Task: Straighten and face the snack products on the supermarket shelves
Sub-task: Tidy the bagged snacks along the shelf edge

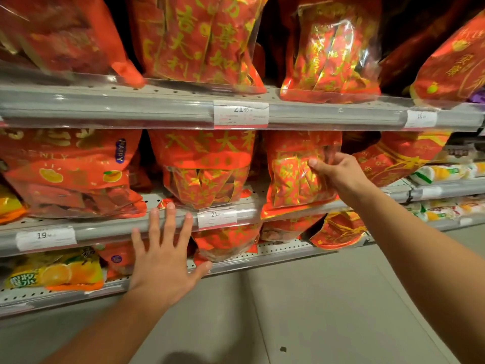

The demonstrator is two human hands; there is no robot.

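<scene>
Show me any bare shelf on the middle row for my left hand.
Bare perforated shelf shows between the orange-print bag and the centre red bag. Rightward it is crowded: the right hand grips a red-gold bag overhanging the edge.

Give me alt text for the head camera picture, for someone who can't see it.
A person's right hand grips a red and gold snack bag on the middle supermarket shelf, while the left hand hovers open, fingers spread, in front of the shelf edge. Similar red bags fill the shelves above and below.
</scene>
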